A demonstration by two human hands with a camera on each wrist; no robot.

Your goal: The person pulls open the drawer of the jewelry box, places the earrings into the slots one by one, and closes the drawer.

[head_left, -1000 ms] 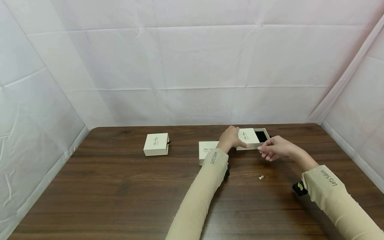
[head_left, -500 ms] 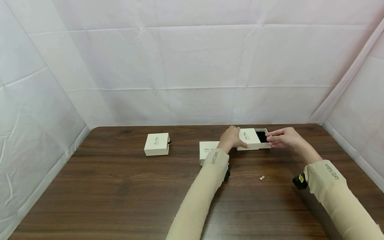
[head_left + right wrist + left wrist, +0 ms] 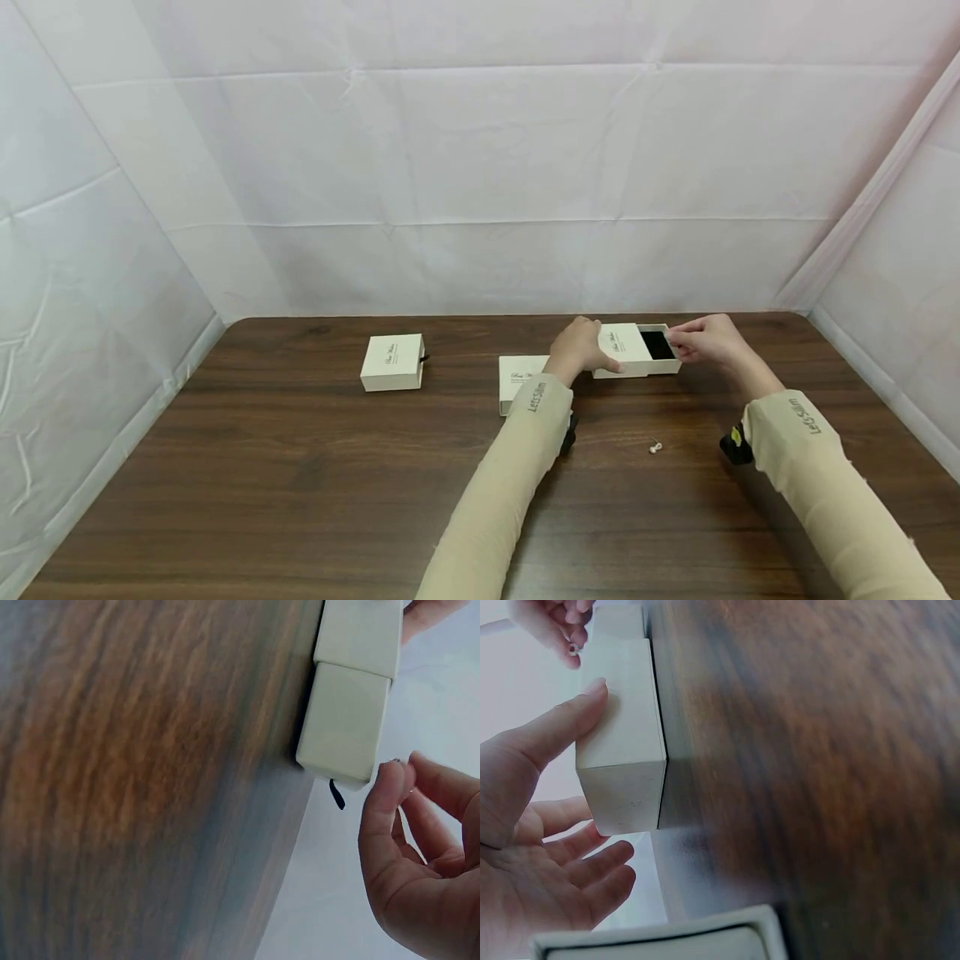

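Note:
A cream drawer box [image 3: 621, 346] lies at the far middle of the wooden table [image 3: 300, 467], its black-lined drawer [image 3: 657, 343] pulled out to the right. My left hand [image 3: 581, 346] holds the box's sleeve [image 3: 622, 742], with the thumb [image 3: 562, 724] laid on one face and the fingers round the near end. My right hand [image 3: 701, 337] hovers at the drawer's far end and pinches a small earring [image 3: 573, 649] between its fingertips. In the right wrist view the drawer [image 3: 345, 724] shows its black ribbon pull [image 3: 336, 795] beside my right hand [image 3: 420, 847]. A second small earring [image 3: 655, 447] lies on the table.
A shut cream box [image 3: 392, 362] stands to the left. Another cream box [image 3: 519, 379] sits beside my left forearm, partly hidden by it. White cloth walls [image 3: 480, 167] close in the table on three sides.
My right hand has risen from in front of the box to the open drawer's right end, carrying the small earring. The left hand and the box have stayed put.

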